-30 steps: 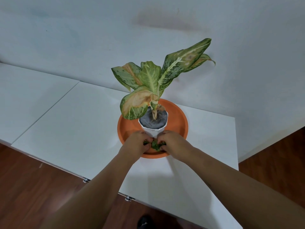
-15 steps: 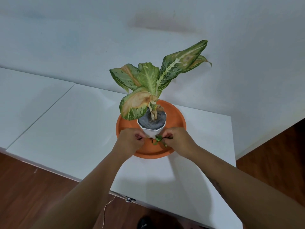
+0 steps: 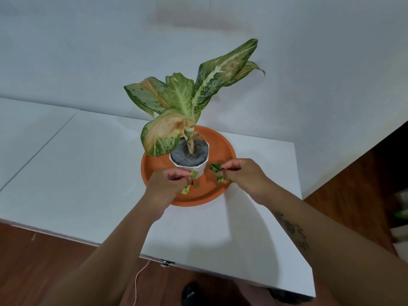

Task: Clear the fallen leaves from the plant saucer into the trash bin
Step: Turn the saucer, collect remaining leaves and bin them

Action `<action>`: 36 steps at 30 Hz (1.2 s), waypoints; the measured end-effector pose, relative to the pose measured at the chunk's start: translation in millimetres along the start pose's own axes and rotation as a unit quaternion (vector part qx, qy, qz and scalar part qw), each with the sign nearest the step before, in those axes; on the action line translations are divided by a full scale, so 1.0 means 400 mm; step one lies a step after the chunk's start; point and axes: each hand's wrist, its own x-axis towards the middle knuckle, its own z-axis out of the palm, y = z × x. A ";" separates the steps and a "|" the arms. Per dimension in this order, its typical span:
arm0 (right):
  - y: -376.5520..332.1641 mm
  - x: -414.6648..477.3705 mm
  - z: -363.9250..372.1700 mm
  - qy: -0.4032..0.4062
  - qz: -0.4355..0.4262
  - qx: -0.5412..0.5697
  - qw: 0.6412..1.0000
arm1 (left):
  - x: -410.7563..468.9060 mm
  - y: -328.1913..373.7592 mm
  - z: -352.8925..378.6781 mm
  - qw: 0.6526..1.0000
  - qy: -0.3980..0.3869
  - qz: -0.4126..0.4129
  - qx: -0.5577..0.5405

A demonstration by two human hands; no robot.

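An orange plant saucer (image 3: 223, 146) sits on a white table and carries a white pot (image 3: 202, 170) with a variegated plant (image 3: 183, 100). My left hand (image 3: 167, 186) hovers over the saucer's near left part, pinching small light-green leaf pieces (image 3: 194, 174). My right hand (image 3: 245, 175) is over the saucer's near right edge, holding a bunch of darker green leaf pieces (image 3: 217, 171). One small leaf scrap (image 3: 196, 184) lies on the saucer between my hands. No trash bin is in view.
The white table (image 3: 88, 173) meets a white wall (image 3: 88, 51) behind the plant. Brown wooden floor (image 3: 44, 261) shows below the table's near edge and to the right. A thin white cord (image 3: 138, 281) hangs under the table edge.
My hands have drawn apart, each lifting leaf pieces off the saucer's near part. The right hand has moved to the right with its bunch.
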 end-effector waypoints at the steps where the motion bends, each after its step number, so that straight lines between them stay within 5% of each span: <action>1: 0.003 -0.007 -0.015 -0.002 0.000 0.013 1.000 | -0.007 -0.002 0.018 1.000 0.002 -0.002 -0.001; 23: 0.386 -0.262 -0.784 0.139 0.073 0.124 0.980 | -0.222 -0.003 0.921 1.000 -0.021 -0.018 -0.009; 36: 1.066 -0.190 -0.726 0.153 0.306 0.096 0.935 | -0.128 -0.645 1.202 0.972 -0.004 -0.157 0.175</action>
